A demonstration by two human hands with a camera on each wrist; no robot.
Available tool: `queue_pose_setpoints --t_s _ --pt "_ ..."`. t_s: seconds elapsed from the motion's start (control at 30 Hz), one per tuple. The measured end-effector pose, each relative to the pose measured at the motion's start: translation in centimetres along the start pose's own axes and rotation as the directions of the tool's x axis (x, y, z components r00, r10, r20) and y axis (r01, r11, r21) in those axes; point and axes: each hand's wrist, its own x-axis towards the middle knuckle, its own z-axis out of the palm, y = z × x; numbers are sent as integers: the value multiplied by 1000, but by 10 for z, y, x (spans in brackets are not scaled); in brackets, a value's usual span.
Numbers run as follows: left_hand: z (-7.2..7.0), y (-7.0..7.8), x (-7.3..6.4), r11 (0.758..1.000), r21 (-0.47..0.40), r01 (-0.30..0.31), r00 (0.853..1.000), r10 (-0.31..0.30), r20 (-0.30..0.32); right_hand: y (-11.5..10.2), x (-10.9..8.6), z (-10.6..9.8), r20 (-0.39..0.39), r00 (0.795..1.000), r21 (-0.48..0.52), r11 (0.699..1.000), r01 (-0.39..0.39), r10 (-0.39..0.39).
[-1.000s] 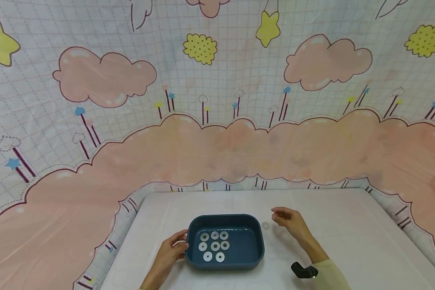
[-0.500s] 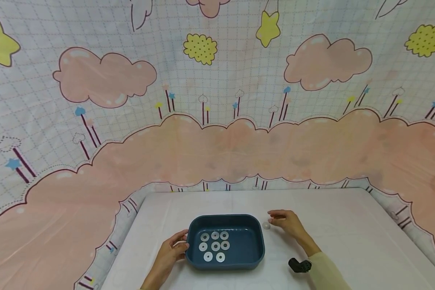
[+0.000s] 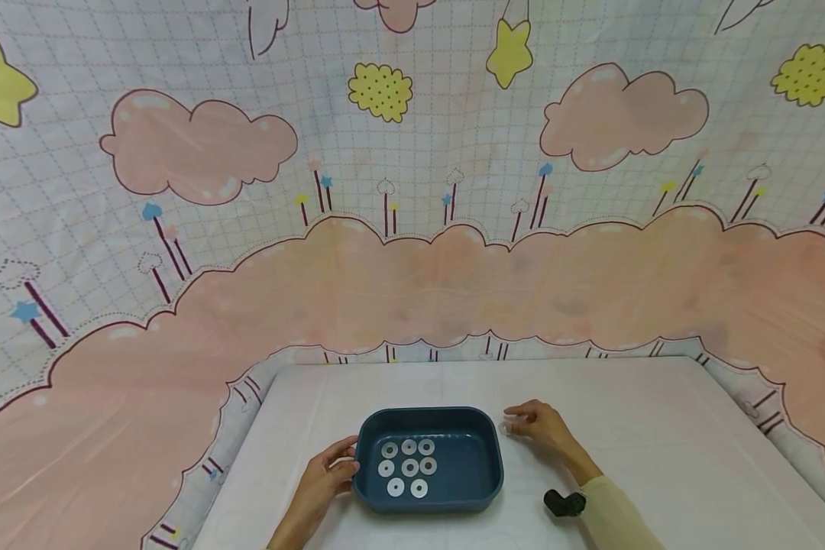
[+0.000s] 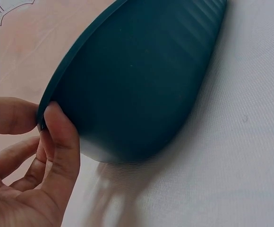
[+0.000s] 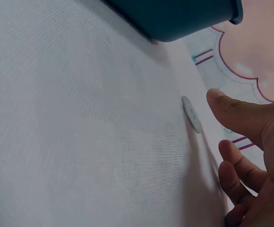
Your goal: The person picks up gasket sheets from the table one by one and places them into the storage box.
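Observation:
My left hand (image 3: 318, 481) pinches the left rim of a dark blue rectangular tray (image 4: 141, 80) between thumb and fingers. Several white discs (image 3: 395, 486), each with a dark spot in its middle, lie flat on the tray's floor, mostly towards its left side. One more white disc (image 5: 191, 115), much like a large button with tiny holes at its centre, rests on the table just right of the tray. My right hand (image 3: 541, 428) hovers beside that disc, thumb and fingers apart. In the right wrist view a gap shows between thumb and disc.
A white cloth (image 3: 660, 443) covers the table. Behind it hangs a patterned backdrop (image 3: 454, 290) with pink clouds and yellow stars. A black device (image 3: 564, 503) sits at my right wrist, by the pale yellow sleeve (image 3: 615, 512).
My right hand has moved left and slightly down, close to the loose disc, which it now partly hides in the head view. The left hand keeps its grip on the tray.

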Motion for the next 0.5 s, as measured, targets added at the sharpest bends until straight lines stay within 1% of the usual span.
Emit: queue_pose_setpoints --t_s 0.17,0.27,0.33,0.5 --pt "0 2 -2 1000 -5 -6 1000 6 10 3 1 4 -5 1000 -53 998 16 -16" --pt "0 2 -2 1000 -8 -10 1000 10 13 3 1 6 -6 1000 -67 998 1 -1" --pt "0 2 -2 1000 -11 -11 1000 11 12 2 1 7 -8 1000 -68 998 -15 15" --pt "-1 1 -1 1000 -15 -6 1000 6 9 3 1 8 -14 1000 -62 998 -4 3"
